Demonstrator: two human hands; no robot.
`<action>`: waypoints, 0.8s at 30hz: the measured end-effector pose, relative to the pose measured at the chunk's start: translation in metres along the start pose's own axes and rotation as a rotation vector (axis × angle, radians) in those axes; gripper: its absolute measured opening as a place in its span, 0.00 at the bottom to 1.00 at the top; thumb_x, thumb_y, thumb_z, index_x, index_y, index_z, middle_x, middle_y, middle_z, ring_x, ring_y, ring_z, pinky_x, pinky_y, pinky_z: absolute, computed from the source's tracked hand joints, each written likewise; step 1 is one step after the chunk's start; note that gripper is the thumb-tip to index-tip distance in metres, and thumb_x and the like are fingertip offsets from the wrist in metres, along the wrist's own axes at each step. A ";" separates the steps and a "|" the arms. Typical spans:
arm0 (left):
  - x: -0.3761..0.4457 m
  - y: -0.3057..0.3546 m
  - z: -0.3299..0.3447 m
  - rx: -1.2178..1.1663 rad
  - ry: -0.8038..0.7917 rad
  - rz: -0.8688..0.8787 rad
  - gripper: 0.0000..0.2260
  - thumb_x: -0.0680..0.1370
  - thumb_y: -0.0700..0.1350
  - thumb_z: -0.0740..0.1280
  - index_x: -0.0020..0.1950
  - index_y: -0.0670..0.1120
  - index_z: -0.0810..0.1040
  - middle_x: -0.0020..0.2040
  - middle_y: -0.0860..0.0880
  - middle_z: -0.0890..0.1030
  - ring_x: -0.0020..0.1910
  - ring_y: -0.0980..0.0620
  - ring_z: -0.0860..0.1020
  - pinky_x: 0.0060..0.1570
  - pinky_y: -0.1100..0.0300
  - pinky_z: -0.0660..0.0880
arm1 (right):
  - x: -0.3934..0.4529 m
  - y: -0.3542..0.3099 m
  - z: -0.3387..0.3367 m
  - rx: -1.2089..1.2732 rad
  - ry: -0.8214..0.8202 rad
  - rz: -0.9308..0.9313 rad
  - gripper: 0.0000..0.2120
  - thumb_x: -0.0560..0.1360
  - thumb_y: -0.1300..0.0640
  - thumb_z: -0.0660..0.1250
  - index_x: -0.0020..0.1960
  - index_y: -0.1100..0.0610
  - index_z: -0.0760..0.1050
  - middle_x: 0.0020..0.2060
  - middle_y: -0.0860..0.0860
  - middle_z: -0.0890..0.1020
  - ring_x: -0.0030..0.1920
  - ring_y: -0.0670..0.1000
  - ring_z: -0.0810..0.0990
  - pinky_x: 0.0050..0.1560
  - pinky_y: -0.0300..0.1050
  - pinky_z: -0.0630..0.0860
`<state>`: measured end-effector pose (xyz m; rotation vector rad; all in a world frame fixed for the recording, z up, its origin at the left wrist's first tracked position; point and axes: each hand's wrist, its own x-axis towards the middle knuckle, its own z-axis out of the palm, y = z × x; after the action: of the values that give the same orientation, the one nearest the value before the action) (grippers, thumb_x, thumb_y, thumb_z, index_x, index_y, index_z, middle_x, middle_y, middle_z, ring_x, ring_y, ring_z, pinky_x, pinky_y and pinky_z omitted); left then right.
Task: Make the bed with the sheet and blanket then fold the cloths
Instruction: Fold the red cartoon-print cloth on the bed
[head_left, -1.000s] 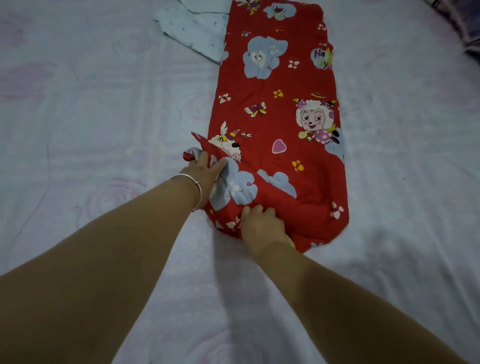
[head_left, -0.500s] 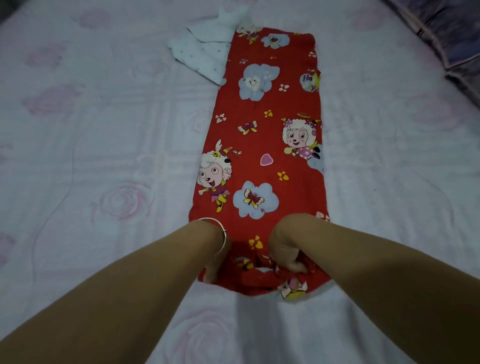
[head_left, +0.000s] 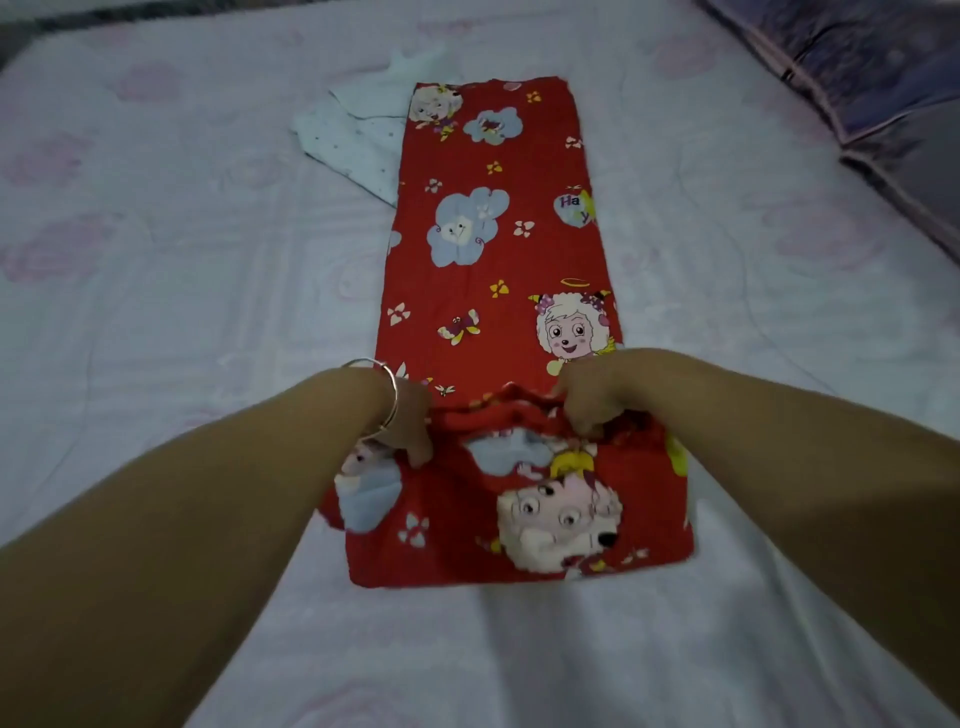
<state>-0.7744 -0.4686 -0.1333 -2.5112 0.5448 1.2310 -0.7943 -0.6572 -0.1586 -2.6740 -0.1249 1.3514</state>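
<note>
A long red cloth (head_left: 493, 249) printed with cartoon sheep and blue clouds lies lengthwise down the middle of the bed. Its near end is doubled up into a raised flap. My left hand (head_left: 410, 421), with a silver bangle at the wrist, grips the flap's left top edge. My right hand (head_left: 592, 400) pinches the same bunched edge to the right. Both hands hold this folded end just above the flat part of the cloth.
The bed is covered by a pale sheet (head_left: 182, 270) with pink rose prints. A small white dotted cloth (head_left: 358, 135) lies partly under the red cloth's far left corner. A dark purple blanket (head_left: 872, 78) is heaped at the far right edge.
Both hands gathered the red cloth's near end and lifted it up and forward, so a folded flap now stands where the cloth lay flat. The camera drew back and shows more of the bed.
</note>
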 end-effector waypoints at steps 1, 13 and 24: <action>0.010 -0.006 -0.010 -0.041 0.147 -0.011 0.14 0.72 0.47 0.69 0.55 0.41 0.78 0.44 0.45 0.80 0.42 0.47 0.78 0.44 0.56 0.77 | 0.006 0.007 -0.013 0.026 0.159 0.019 0.06 0.74 0.64 0.63 0.50 0.61 0.77 0.37 0.54 0.76 0.37 0.54 0.75 0.31 0.39 0.69; 0.087 0.026 0.012 -0.247 0.370 0.348 0.28 0.71 0.56 0.70 0.65 0.44 0.69 0.63 0.47 0.70 0.61 0.46 0.72 0.58 0.53 0.71 | 0.086 0.007 0.005 -0.117 0.635 0.187 0.19 0.76 0.63 0.59 0.67 0.61 0.64 0.63 0.59 0.70 0.63 0.60 0.69 0.58 0.54 0.70; 0.101 0.059 0.027 0.110 0.221 0.276 0.27 0.74 0.39 0.67 0.72 0.45 0.64 0.67 0.42 0.72 0.63 0.40 0.74 0.59 0.50 0.73 | 0.087 0.016 0.009 -0.009 0.501 0.125 0.21 0.79 0.58 0.59 0.71 0.59 0.64 0.67 0.58 0.69 0.67 0.59 0.66 0.65 0.53 0.69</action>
<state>-0.7624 -0.5302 -0.2353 -2.5551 1.0129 0.9800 -0.7500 -0.6597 -0.2356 -2.9715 0.0933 0.6671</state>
